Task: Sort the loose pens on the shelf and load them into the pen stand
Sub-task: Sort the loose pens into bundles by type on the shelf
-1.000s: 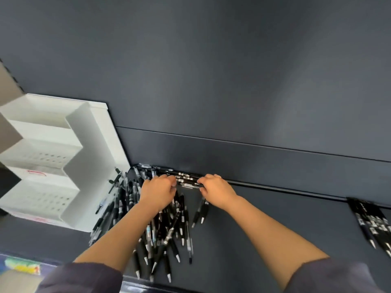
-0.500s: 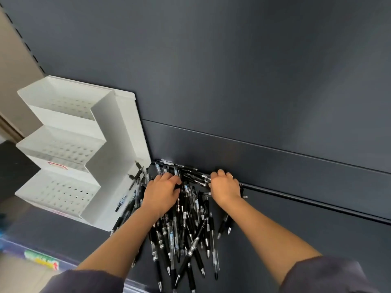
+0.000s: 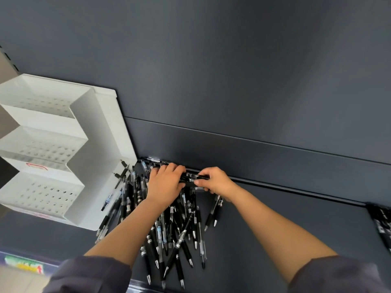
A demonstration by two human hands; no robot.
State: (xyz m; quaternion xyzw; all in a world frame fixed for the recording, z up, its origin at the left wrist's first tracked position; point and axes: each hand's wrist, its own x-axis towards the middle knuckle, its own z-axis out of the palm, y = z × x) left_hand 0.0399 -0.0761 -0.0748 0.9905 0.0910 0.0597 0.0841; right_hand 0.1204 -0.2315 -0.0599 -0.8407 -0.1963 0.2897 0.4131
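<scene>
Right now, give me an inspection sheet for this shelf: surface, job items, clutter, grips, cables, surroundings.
Surface: dark shelf, with pens lying on it.
Job's things: loose pen pile beside the white pen stand; several pens lean on the stand's side wall; the holes in its three tiers look empty.
Clutter: two stray pens right of the pile; a separate pen batch at the right edge.
Grips: left hand and right hand are both curled round a pen bundle at the shelf's back edge.
Cables: nothing seen.
Surroundings: dark back panel; coloured label strip low on the left.
</scene>
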